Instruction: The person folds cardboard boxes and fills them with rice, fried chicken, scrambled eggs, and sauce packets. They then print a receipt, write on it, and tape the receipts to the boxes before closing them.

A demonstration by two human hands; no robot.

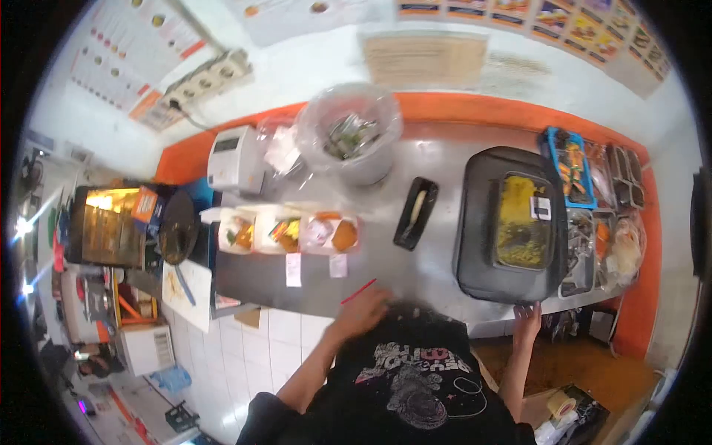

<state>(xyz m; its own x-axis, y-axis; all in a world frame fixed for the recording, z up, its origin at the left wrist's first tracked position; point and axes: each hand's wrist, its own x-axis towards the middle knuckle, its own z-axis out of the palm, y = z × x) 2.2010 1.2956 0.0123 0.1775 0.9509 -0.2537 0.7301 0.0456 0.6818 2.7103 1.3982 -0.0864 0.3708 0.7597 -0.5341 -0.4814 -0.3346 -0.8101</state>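
We see thin red pen [359, 291] pinched in left hand [361, 311], tip toward 10 o'clock. Right hand [527, 319], fingers spread, presses glossy black rounded tray [478, 222] edge.

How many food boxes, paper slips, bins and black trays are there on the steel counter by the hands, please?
Open food boxes: 3
Paper slips: 2
Bag-lined bins: 1
Small black trays: 1
Large black trays: 1
Total: 8

The left hand lies by a red stick; the right hand touches the large tray's edge.
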